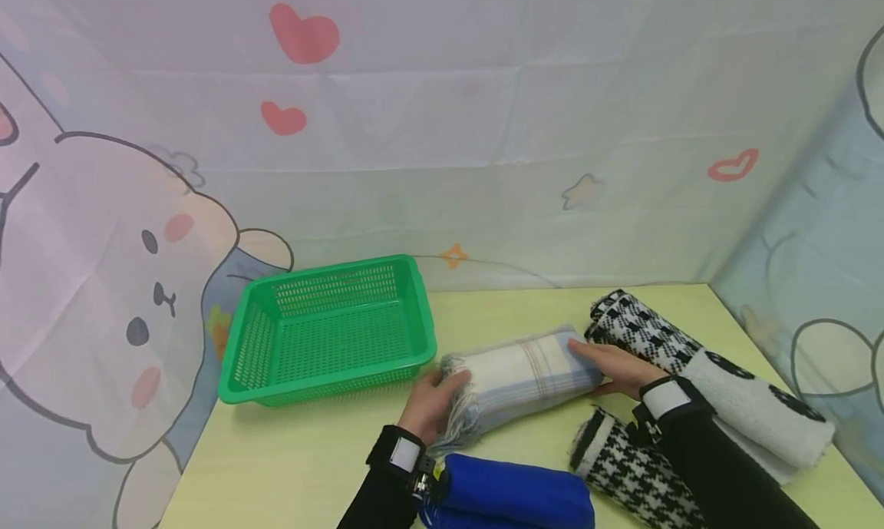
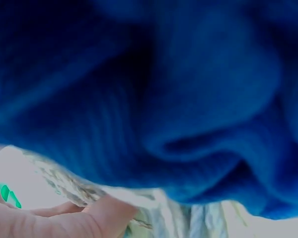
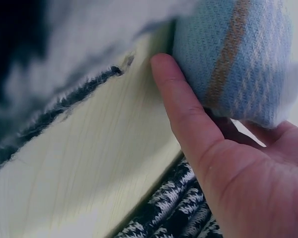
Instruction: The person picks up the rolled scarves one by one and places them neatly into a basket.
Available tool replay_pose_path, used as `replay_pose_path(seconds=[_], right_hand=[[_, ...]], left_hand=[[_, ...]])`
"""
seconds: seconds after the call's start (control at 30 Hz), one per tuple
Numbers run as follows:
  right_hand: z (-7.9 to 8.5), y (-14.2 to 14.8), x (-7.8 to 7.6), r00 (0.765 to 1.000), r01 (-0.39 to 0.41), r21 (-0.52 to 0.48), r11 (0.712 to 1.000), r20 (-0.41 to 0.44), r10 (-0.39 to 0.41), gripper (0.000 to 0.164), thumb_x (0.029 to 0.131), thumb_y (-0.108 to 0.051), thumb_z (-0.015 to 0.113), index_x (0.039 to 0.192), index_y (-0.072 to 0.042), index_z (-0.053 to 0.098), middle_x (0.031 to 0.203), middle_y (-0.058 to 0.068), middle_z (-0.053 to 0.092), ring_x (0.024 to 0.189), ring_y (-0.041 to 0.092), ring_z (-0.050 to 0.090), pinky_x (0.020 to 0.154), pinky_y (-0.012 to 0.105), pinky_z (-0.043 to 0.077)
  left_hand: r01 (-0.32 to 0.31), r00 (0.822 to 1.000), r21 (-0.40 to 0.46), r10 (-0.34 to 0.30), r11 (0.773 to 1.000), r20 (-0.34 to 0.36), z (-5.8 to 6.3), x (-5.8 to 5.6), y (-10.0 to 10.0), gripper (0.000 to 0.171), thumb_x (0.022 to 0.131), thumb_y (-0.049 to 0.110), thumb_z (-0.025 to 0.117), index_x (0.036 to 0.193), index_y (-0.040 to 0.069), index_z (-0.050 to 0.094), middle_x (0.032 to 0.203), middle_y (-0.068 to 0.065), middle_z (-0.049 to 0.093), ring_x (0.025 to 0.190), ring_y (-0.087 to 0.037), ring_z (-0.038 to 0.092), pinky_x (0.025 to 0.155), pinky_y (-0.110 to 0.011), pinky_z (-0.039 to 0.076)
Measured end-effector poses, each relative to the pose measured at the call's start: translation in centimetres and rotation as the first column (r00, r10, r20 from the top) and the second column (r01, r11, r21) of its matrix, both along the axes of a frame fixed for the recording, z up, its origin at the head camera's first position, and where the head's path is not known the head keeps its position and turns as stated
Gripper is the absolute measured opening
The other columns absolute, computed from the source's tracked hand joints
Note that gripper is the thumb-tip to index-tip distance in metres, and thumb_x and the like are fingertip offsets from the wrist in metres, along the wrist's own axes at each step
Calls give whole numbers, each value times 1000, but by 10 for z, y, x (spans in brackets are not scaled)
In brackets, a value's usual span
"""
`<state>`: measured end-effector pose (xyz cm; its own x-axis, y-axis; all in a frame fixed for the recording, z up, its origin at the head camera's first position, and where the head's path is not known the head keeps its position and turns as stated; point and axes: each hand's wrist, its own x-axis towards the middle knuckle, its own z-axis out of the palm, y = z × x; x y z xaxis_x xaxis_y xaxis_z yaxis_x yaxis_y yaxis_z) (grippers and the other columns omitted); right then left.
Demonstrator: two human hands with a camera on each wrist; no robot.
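The folded plaid scarf (image 1: pixel 525 371) is just right of the green basket (image 1: pixel 338 345); whether it touches the desk (image 1: pixel 290 460), I cannot tell. The left hand (image 1: pixel 428 406) pinches its fringed end, nearest the basket; the right hand (image 1: pixel 618 368) grips the end farther from the basket. It should be light, soft, hardly slippery; the folds may loosen, so supporting both ends seems wise.

Basket (image 1: pixel 345 376) left on the table (image 1: pixel 297 456), middle cloth (image 1: pixel 518 371) right of it, front cloth (image 1: pixel 518 494) nearer, and 2 right of these: far cloth (image 1: pixel 732 395), near cloth (image 1: pixel 635 471).
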<state>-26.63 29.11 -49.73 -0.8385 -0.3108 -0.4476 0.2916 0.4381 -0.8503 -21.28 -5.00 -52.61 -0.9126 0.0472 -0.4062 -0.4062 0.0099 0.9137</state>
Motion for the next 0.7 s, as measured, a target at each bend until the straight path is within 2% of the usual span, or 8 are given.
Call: replay_pose_path(seconds=[0.3, 0.7], right_hand=[[1, 0, 1, 1000, 0, 19, 1000, -32, 0, 92, 115, -44, 45, 161, 19, -6, 166, 46, -7, 151, 67, 11, 108, 64, 54], [1, -2, 3, 994, 0, 19, 1000, -106, 2, 85, 116, -44, 45, 164, 17, 9, 163, 47, 16, 149, 63, 27, 106, 62, 55]], left_hand=[[23, 1000, -9, -23, 1000, -4, -4, -4, -1, 99, 98, 47, 74, 165, -8, 26, 161, -38, 36, 142, -53, 48, 111, -67, 49], [15, 998, 7, -15, 1000, -53, 5, 2, -3, 96, 98, 45, 75, 164, -8, 28, 159, -38, 38, 138, -53, 51, 106, -66, 53]])
